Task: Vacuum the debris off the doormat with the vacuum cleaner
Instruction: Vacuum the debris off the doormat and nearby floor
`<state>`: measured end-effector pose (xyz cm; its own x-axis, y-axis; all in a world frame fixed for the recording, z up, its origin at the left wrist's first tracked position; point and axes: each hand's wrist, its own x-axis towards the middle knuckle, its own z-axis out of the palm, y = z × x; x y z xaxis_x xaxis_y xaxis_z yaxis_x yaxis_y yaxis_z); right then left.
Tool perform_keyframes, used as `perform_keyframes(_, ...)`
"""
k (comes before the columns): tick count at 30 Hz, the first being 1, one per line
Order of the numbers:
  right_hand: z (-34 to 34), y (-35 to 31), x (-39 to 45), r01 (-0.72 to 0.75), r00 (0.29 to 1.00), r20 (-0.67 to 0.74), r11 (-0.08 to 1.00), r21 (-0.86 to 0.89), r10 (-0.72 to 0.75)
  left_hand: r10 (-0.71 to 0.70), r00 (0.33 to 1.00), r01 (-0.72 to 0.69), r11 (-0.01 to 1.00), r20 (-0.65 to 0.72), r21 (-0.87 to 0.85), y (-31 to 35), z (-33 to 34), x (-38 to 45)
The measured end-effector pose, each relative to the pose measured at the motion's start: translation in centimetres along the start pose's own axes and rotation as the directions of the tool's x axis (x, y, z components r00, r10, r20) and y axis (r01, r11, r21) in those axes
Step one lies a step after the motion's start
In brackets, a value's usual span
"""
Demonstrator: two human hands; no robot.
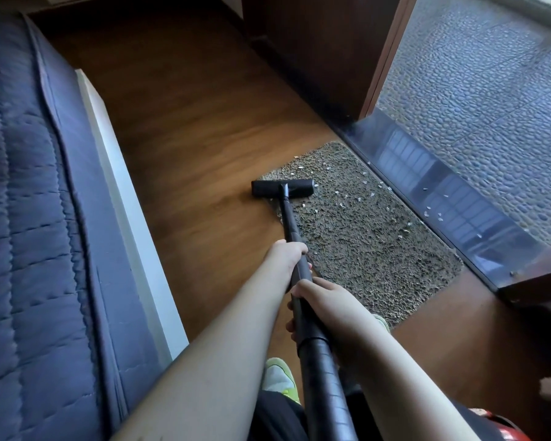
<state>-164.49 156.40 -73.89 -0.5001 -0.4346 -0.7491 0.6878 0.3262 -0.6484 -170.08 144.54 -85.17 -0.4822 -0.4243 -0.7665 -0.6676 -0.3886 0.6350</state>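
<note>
We had both hands, left hand (287,253) ahead of right hand (326,303), fingers clamped on the black vacuum wand (290,226), its flat black floor head (283,188) at the shaggy grey-brown doormat's (372,237) far-left edge, mid-pass; next we judged a sweep right toward the pale debris flecks (341,203).

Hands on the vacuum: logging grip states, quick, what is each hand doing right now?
Left hand: grips the vacuum wand.
Right hand: grips the same wand, lower down, nearer the person.
</note>
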Motion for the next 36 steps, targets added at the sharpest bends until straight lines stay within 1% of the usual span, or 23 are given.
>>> perform_keyframes(9, 0.7, -0.9, 2.4, 0.000, 1.000, -0.007, 1.000, -0.021, 0.000, 0.001, 1.000, -0.001, 1.000, -0.006, -0.024, 1.1, -0.6, 2.3)
perform_keyframes(19, -0.2, -1.7, 0.9, -0.005, 1.000, -0.019, 0.996, -0.089, 0.004, -0.010, 1.000, 0.010, 0.998, -0.009, -0.059, 1.1, 0.5, 1.4)
perform_keyframes(26, -1.4, -1.3, -1.0, -0.008, 1.000, -0.001, 0.988, -0.153, 0.008, -0.036, 0.999, 0.036, 0.999, -0.009, 0.017, 0.0, 1.4, -0.2)
perform_keyframes(31, -1.5, -1.4, -1.3, 0.004, 1.000, 0.017, 0.991, -0.131, -0.002, -0.023, 1.000, 0.023, 1.000, -0.018, 0.005, 0.0, 1.5, -0.3)
perform_keyframes(36, -1.3, -1.4, -0.2, 0.021, 1.000, -0.011, 0.997, -0.079, -0.022, 0.010, 1.000, -0.011, 0.999, -0.023, -0.033, 0.6, 1.4, 0.6)
